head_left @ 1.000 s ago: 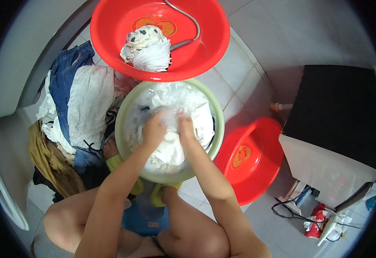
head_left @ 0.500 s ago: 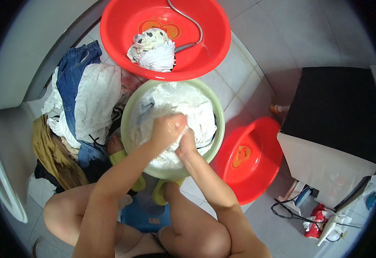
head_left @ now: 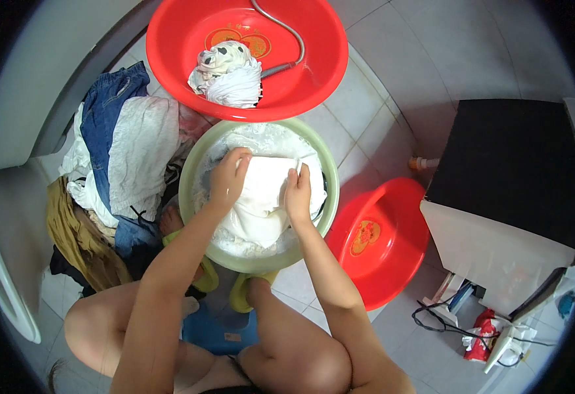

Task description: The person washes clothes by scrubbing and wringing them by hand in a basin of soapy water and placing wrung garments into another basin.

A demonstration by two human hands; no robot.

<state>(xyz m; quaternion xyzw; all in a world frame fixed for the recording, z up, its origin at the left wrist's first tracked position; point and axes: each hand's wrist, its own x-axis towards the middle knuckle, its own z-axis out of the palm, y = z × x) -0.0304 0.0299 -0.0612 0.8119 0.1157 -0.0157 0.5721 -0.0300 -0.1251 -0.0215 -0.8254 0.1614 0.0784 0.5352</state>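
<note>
A white garment [head_left: 265,190] is stretched between my two hands over a pale green basin [head_left: 330,154] of sudsy water. My left hand [head_left: 229,177] grips its left edge, fingers curled over the cloth. On the right edge, my right hand [head_left: 298,190] pinches the fabric between thumb and fingers. The lower part of the garment hangs into the basin, where more white cloth [head_left: 261,136] lies wet among the suds. Some darker fabric shows at the basin's inner rim, mostly covered.
Beyond the basin stands a big red tub [head_left: 313,85] holding wrung clothes [head_left: 229,75] and a shower hose [head_left: 294,39]. A second red tub [head_left: 399,262] leans at the right, near a black-topped white cabinet [head_left: 504,171]. Piled laundry [head_left: 113,151] lies left. Cables [head_left: 432,315] trail at lower right.
My hands were together, bunching and rubbing the white cloth. Now they have moved apart, and the garment is spread flat between them. The view has shifted slightly.
</note>
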